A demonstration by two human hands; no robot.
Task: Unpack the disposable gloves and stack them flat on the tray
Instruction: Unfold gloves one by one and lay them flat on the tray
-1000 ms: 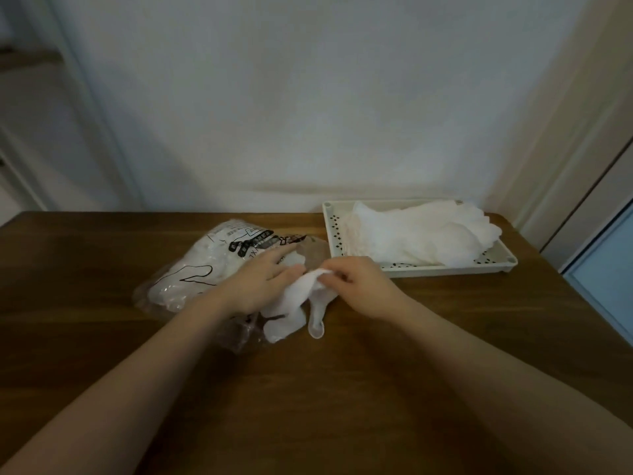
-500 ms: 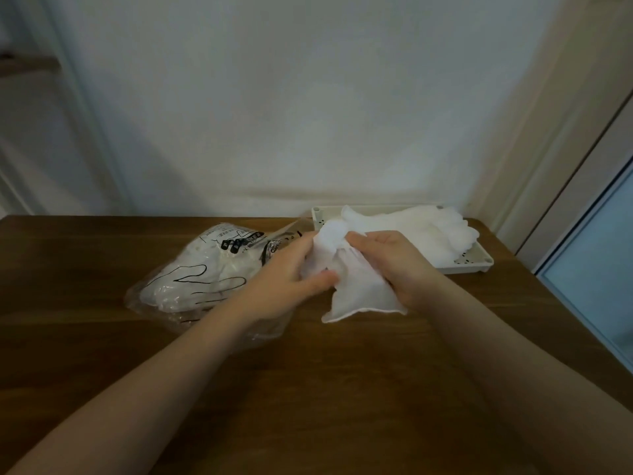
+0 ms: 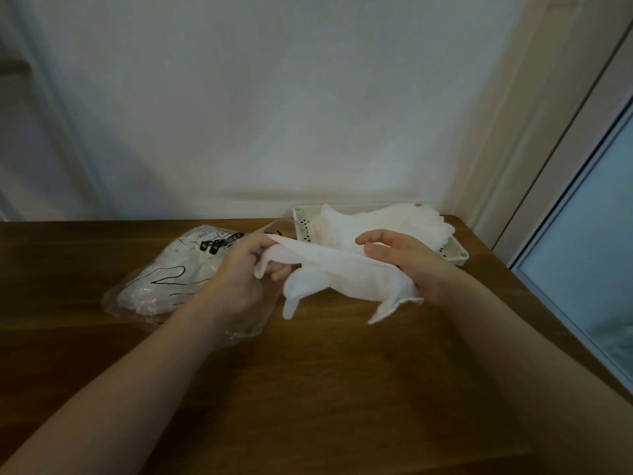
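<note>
The hands have drawn apart, stretching the glove (image 3: 346,275) over the table (image 3: 342,389) between bag (image 3: 164,279) and tray (image 3: 455,252). Left hand (image 3: 239,272) pinches its fingers, right hand (image 3: 407,258) its cuff.

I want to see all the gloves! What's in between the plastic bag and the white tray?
In the head view, the left hand sits between the plastic bag and the tray, pinching one end of a white glove. The right hand holds the glove's other end.

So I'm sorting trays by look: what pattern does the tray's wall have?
The tray is cream with rows of small dark holes, seen in the head view.
</note>
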